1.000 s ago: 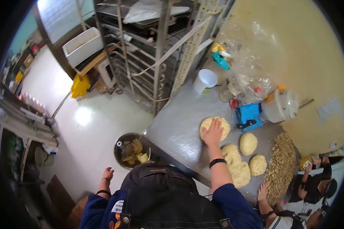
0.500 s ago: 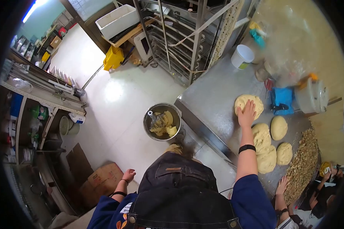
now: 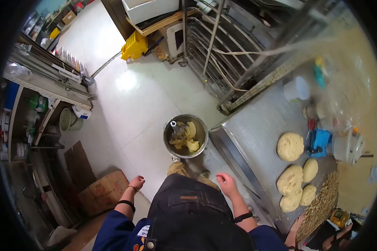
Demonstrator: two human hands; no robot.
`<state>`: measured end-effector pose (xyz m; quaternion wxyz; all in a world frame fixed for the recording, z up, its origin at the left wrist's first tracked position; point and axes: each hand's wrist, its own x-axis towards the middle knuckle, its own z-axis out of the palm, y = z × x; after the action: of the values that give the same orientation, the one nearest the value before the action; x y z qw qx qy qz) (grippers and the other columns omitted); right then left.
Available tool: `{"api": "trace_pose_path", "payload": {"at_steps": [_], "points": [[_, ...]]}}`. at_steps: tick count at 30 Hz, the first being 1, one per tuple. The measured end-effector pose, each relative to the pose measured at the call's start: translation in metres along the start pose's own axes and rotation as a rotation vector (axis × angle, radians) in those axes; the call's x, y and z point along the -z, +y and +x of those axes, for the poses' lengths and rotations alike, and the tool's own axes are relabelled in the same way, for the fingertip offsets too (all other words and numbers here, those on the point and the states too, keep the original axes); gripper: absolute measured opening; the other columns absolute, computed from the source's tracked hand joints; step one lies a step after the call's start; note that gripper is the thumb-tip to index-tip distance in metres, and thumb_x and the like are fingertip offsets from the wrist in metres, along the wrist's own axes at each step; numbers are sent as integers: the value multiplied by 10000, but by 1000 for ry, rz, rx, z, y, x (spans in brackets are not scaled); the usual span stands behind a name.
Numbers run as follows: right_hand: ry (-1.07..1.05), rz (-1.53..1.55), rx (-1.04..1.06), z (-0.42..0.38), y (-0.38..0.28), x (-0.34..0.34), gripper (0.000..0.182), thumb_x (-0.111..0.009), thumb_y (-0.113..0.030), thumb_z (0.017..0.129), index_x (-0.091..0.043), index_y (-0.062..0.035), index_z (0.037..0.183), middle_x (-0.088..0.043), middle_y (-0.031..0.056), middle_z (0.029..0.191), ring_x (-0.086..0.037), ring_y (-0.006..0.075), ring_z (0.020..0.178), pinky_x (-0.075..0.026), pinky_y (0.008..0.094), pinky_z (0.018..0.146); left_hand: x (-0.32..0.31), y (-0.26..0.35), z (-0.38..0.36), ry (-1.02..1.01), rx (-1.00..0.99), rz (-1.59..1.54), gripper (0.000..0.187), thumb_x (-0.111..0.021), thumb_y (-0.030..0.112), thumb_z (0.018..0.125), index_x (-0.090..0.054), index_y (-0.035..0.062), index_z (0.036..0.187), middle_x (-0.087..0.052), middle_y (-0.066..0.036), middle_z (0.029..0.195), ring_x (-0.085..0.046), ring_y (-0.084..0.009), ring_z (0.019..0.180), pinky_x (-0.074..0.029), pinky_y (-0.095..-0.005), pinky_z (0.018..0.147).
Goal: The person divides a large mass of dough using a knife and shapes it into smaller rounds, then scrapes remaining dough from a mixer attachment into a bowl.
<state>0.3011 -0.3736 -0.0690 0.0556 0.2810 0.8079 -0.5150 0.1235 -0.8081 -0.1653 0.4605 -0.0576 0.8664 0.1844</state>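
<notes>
My left hand hangs at my left side above the floor, its fingers loosely curled, with nothing visible in it. At my right side, my right hand is also curled and looks empty, away from the metal table. Between and ahead of my hands, a metal bowl on the floor side holds pale yellow dough and a metal mixing attachment. A round dough piece lies on the table, with several others nearer me.
Chopped brown bits lie along the table's right part, where another person's hand rests. A white tub, blue packet and clear container stand farther back. A metal rack is ahead; shelves and cardboard are left.
My right hand has left the round dough and moved down off the table to my side, its fingers now curled. The view has shifted, and the table appears farther right.
</notes>
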Motion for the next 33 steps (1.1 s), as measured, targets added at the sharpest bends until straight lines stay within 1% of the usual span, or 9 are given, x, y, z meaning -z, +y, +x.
{"api": "trace_pose_path", "payload": {"at_steps": [1,3,8,14,17,20,24,28,33], "points": [[-9,-10,-8,9,3,-10,164,-553,-162,838,-598,-37,933,-622,75,827,-584,161,744,-461,285,693,10,16,12,-25,-20,65,377,-547,263,743,-580,36,1043,-630,-161,975,-593,-271,943,-462,-342,833],[-313,-38,-212,26,12,-31,206,-567,-171,828,-585,-39,986,-630,80,855,-596,171,770,-471,292,707,23,31,52,-64,-40,109,367,-526,269,754,-580,45,1039,-628,-157,966,-587,-288,940,-458,-359,838],[-416,-152,-400,83,49,-68,258,-585,-202,810,-577,-54,1021,-636,102,880,-611,192,801,-480,305,717,64,97,136,-51,-137,241,331,-515,250,776,-571,64,1044,-626,-147,967,-579,-306,936,-457,-380,833],[-236,-124,-627,166,117,-114,275,-606,-225,781,-573,-39,980,-634,127,881,-611,224,824,-479,316,720,68,144,234,-94,-165,340,377,-528,267,785,-522,83,1114,-601,-145,1026,-558,-305,977,-446,-391,849],[-120,-171,-592,195,156,-145,346,-620,-239,765,-536,-45,1040,-629,138,898,-611,251,827,-480,336,722,49,148,282,-66,-129,320,433,-532,262,782,-481,56,1159,-558,-184,1102,-524,-327,1033,-430,-402,875],[-118,-156,-800,229,183,-170,478,-645,-255,738,-474,-49,1133,-618,153,931,-602,276,854,-470,345,755,24,150,319,-39,-136,331,506,-534,264,778,-424,38,1217,-535,-207,1132,-509,-336,1055,-422,-399,890],[104,-281,-738,253,243,-193,561,-660,-230,716,-425,-37,1188,-607,165,955,-587,285,896,-452,353,793,-15,150,349,-35,-103,356,574,-539,259,772,-363,32,1269,-520,-219,1151,-496,-338,1075,-411,-393,908],[17,-37,-796,279,250,-187,528,-655,-203,719,-436,-16,1161,-604,170,997,-576,323,934,-439,395,818,-42,152,373,-37,-149,216,453,-553,246,763,-420,39,1144,-559,-223,1049,-531,-371,980,-440,-424,830],[-39,-166,-859,296,238,-188,446,-646,-204,733,-453,-21,1091,-594,198,1002,-573,348,934,-449,410,800,-55,153,382,40,-137,198,277,-548,217,761,-449,63,970,-586,-209,908,-552,-396,864,-450,-462,731]]}}
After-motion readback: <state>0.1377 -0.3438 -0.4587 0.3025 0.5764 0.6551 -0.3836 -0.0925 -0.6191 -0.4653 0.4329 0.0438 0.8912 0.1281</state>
